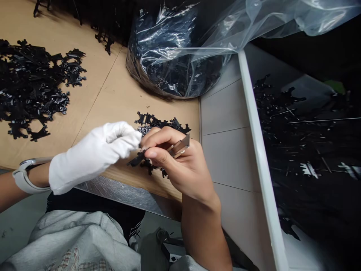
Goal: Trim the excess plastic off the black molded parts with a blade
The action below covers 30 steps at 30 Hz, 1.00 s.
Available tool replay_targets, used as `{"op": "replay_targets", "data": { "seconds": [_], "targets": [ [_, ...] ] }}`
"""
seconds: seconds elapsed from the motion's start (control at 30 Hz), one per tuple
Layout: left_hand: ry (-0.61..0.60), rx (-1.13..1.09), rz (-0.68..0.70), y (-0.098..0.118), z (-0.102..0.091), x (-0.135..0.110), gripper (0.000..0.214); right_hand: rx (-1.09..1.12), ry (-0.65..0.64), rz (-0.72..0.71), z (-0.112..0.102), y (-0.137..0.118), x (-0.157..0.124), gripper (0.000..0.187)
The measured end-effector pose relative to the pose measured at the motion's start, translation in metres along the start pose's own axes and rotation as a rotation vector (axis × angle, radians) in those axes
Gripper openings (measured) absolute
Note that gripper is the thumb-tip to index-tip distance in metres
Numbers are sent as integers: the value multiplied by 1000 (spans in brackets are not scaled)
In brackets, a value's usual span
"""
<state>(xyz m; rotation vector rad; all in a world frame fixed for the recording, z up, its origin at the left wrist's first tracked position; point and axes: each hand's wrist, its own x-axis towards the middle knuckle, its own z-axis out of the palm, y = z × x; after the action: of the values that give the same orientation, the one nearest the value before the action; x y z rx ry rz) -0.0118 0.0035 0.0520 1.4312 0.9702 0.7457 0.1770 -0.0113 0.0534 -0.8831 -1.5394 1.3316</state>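
My left hand (97,152), in a white glove, is closed with its fingertips pinched together, meeting the fingertips of my right hand. What those gloved fingers hold is hidden. My bare right hand (177,162) is closed around a thin metal utility knife (179,146), its slanted blade end sticking up past the fingers. A small black plastic part (137,159) shows at the right thumb and forefinger, below the glove. Behind and under the hands lies a small pile of black plastic parts (145,118), partly covered by the right hand.
A larger heap of black parts (31,82) spreads over the cardboard-coloured tabletop (93,90) at left. At the back stands a round container wrapped in clear plastic (175,56). A white-edged divider (255,124) runs along the right, with scattered dark pieces (293,98) beyond it.
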Motion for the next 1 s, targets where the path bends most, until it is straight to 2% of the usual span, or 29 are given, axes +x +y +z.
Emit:
{"op": "replay_targets", "data": {
  "seconds": [0.13,0.23,0.33,0.5,0.63,0.77,0.8,0.9,1.0],
  "targets": [
    [77,55,69,-4,-2,1,23,58,6,-13,0,1,2,21],
    [10,-1,97,-8,-2,1,26,77,-8,-46,-1,4,3,22],
    [-77,-98,17,-5,-1,0,25,85,-8,-67,-2,6,4,22],
    [-111,-141,-20,5,2,-4,19,40,32,-32,-1,4,4,23],
    [-95,-128,-73,7,4,-4,21,-110,69,-19,0,0,0,26],
    [-29,14,-50,8,1,1,21,-281,87,-47,-4,-2,-9,49],
    [-19,29,-44,9,0,2,22,-326,83,-75,-4,-2,-11,48],
    [4,6,-28,8,-3,4,21,-462,78,-174,-2,-2,-15,32],
    [2,-30,-26,6,-4,3,19,-520,67,-268,1,-1,-17,31]
  ]
}}
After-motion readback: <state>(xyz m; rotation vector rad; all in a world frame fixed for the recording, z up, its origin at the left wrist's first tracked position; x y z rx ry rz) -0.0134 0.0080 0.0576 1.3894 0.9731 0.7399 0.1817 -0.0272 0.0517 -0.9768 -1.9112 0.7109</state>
